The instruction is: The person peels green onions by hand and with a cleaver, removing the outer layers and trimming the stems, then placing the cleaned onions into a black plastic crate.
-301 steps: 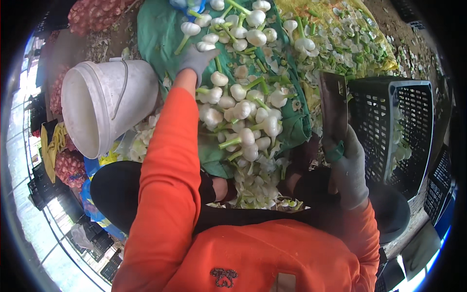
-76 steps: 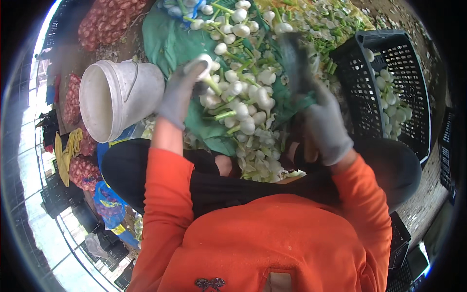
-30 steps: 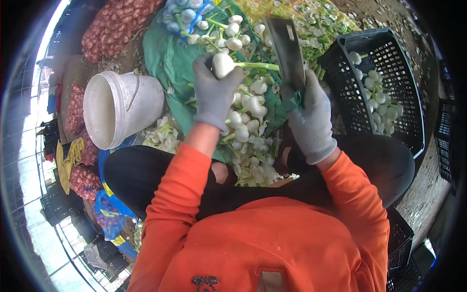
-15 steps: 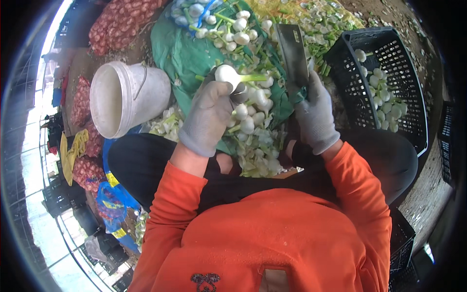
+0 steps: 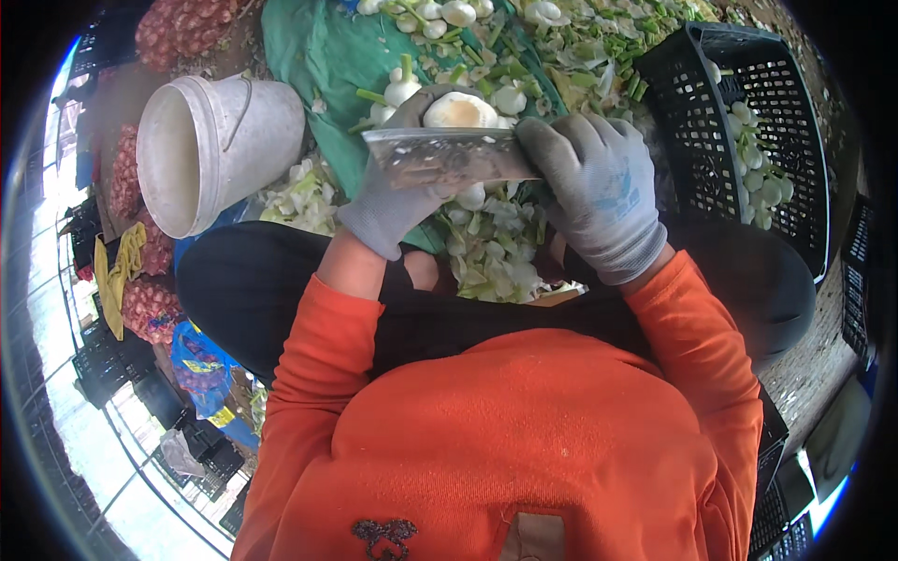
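Observation:
My left hand (image 5: 385, 208), in a grey work glove, is closed around a white garlic bulb (image 5: 460, 110). The bulb's pale brown root end faces up. Level across the front of the bulb lies the wide blade of a cleaver (image 5: 449, 157), which hides part of my left fingers. My gloved right hand (image 5: 603, 196) grips the cleaver at its right end, covering the handle. More garlic bulbs (image 5: 402, 89) with short green stems lie on the green sheet (image 5: 313, 61) beyond my hands. Loose peelings (image 5: 491, 252) are heaped below the blade.
A white bucket (image 5: 267, 117) lies tipped on the left. On the right, a black plastic crate (image 5: 687, 122) holds trimmed garlic bulbs (image 5: 767, 192). Green stem cuttings (image 5: 608, 47) cover the ground at the far side. Red mesh sacks (image 5: 154, 309) of bulbs stand at left.
The cleaver has come left from beside the stems and turned level, up to the bulb. My left hand has turned the bulb so its root end faces up.

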### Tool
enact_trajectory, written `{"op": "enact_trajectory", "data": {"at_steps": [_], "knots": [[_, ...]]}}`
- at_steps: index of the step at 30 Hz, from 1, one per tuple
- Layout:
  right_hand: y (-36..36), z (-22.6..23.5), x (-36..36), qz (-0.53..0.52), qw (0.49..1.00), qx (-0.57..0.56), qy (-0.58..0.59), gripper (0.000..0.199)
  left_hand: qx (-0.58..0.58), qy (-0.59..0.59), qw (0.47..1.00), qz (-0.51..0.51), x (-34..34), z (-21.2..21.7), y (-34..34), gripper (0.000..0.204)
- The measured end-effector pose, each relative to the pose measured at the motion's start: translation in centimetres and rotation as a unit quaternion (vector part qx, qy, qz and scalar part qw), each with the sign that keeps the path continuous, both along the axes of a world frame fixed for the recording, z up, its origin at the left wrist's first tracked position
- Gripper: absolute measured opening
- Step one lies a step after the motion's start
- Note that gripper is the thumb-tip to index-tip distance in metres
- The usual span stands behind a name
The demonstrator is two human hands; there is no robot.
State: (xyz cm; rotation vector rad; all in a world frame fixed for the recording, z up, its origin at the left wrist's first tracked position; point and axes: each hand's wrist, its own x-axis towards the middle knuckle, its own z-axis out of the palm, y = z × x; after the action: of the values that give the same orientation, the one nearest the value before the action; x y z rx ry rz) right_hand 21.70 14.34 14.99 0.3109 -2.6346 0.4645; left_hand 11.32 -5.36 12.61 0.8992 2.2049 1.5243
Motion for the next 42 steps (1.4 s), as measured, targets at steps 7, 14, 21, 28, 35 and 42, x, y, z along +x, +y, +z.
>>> {"op": "enact_trajectory", "data": {"at_steps": [7,14,21,28,35,42], "knots": [[-0.2,-0.6,0.6,0.031,0.998,0.049,0.005,0.036,-0.074,0.011,0.996,-0.04,0.4,0.9,0.6,0.055],[0.0,-1.0,0.5,0.042,0.997,0.051,0.032,0.035,0.269,-0.596,0.753,-0.074,-0.4,0.1,1.1,0.035],[0.2,-2.2,0.2,0.04,0.992,0.051,0.109,0.029,0.171,-0.561,0.81,-0.018,0.5,1.7,0.8,0.034],[2.2,-1.8,-0.4,-0.005,0.991,0.066,0.117,0.033,-0.027,-0.007,0.983,-0.18,1.0,4.4,0.6,0.059],[-0.1,-0.8,1.0,0.058,0.996,0.037,0.06,0.04,-0.011,-0.282,0.955,-0.095,0.7,3.9,0.0,0.046],[4.7,-3.1,-2.2,-0.146,0.988,0.041,0.006,0.022,-0.006,-0.339,0.935,-0.104,0.4,5.7,0.6,0.07]]}}
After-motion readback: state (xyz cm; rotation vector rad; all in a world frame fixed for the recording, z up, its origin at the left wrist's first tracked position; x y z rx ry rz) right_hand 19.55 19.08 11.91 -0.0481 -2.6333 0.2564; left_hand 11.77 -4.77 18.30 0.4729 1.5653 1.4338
